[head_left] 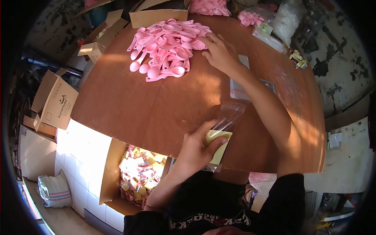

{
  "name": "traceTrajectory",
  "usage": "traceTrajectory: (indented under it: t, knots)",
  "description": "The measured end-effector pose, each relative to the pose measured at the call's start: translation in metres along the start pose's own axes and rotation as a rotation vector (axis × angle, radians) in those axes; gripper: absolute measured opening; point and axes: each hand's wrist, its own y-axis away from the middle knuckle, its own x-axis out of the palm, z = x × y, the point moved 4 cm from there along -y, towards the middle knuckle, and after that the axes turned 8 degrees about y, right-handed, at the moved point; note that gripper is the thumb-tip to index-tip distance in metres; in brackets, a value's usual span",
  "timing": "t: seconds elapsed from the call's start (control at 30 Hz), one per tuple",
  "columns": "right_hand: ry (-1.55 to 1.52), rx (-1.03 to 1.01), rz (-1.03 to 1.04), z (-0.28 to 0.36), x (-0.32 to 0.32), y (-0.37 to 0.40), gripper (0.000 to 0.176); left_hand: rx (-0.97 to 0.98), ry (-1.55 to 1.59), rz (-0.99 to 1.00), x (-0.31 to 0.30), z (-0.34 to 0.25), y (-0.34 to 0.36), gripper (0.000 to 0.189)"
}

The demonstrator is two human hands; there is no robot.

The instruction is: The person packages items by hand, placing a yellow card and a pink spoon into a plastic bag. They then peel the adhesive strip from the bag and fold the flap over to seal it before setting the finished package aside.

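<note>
My left hand (199, 147) is closed on a clear plastic bag (229, 115) with a pale yellow card (220, 152) in its lower part, the thumb lying across the card. The bag's upper end sticks up past my fingers, over the front of the table. Farther off, my right hand (220, 51) reaches to the right edge of a heap of pink plastic spoons (168, 45). Its fingers are apart, with fingertips right at the outermost spoons. Beneath my right wrist lies a stack of clear plastic bags (239, 88), partly hidden by the arm.
The brown wooden table (117, 105) has a rounded edge. Below its front stands a carton (111, 168) of packed yellow and pink pieces. Another open box (156, 17) is behind the spoons. Plastic bags (288, 19) and small yellow packets (298, 59) lie at the back right.
</note>
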Motion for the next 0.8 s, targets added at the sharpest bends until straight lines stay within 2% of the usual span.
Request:
traceTrajectory:
  t: [0.03, 0.1, 0.23, 0.3, 0.43, 0.5, 0.53, 0.6, 0.8]
  knots:
    - [-0.001, -0.001, -0.001, 0.001, 0.008, -0.007, 0.04, 0.0, -0.001, -0.001, -0.001, 0.0, -0.001, 0.039]
    - [0.146, -0.136, -0.027, 0.007, 0.025, -0.015, 0.039, -0.087, -0.03, 0.031, -0.002, 0.002, 0.001, 0.036]
    - [0.198, -0.243, -0.049, 0.006, 0.032, -0.01, 0.033, -0.055, 0.008, 0.006, -0.003, -0.002, 0.0, 0.034]
    - [0.17, -0.135, 0.05, 0.004, 0.012, 0.0, 0.031, -0.054, 0.017, 0.021, -0.005, 0.001, 0.001, 0.036]
    - [0.096, -0.076, 0.078, 0.001, -0.031, 0.032, 0.031, -0.036, 0.033, 0.058, -0.004, 0.002, 0.0, 0.038]
    - [-0.107, 0.159, 0.276, -0.002, -0.042, 0.051, 0.033, -0.028, 0.045, 0.052, -0.003, 0.003, 0.0, 0.038]
    - [-0.104, 0.158, 0.279, 0.002, -0.051, 0.058, 0.033, -0.021, 0.046, 0.045, -0.004, 0.004, 0.0, 0.038]
    - [-0.224, 0.258, 0.437, 0.007, -0.059, 0.073, 0.032, -0.023, 0.045, 0.045, -0.004, 0.003, 0.001, 0.038]
    - [-0.161, 0.139, 0.308, 0.025, -0.065, 0.073, 0.027, 0.001, 0.006, 0.01, -0.003, 0.0, 0.0, 0.037]
